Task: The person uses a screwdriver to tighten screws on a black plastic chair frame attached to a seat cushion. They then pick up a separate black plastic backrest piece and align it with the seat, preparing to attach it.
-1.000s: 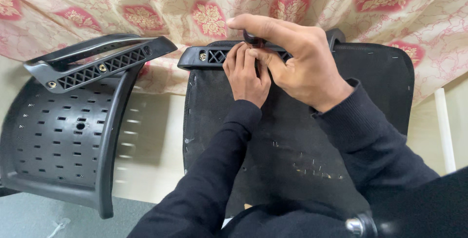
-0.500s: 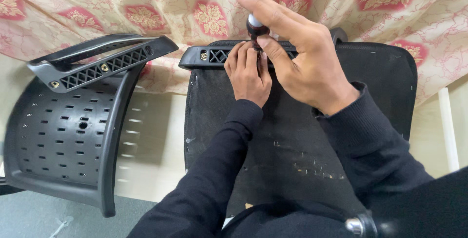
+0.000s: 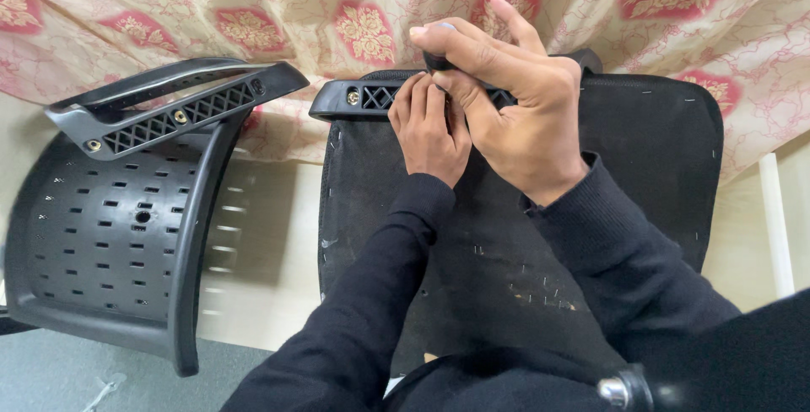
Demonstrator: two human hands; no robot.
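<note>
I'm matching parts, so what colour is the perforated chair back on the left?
Black, seen in the head view: the perforated chair back.

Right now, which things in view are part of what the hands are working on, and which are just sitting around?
In hand:
- left hand, fingers on the black armrest bracket
- right hand, gripping a dark tool handle over the bracket
- black chair seat panel that the bracket sits on

Lying about:
- perforated black chair back with its own armrest, at left
- floral cloth behind

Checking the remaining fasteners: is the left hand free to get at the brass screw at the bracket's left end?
Probably yes: the screw lies uncovered just left of the left hand, with nothing between them.
</note>
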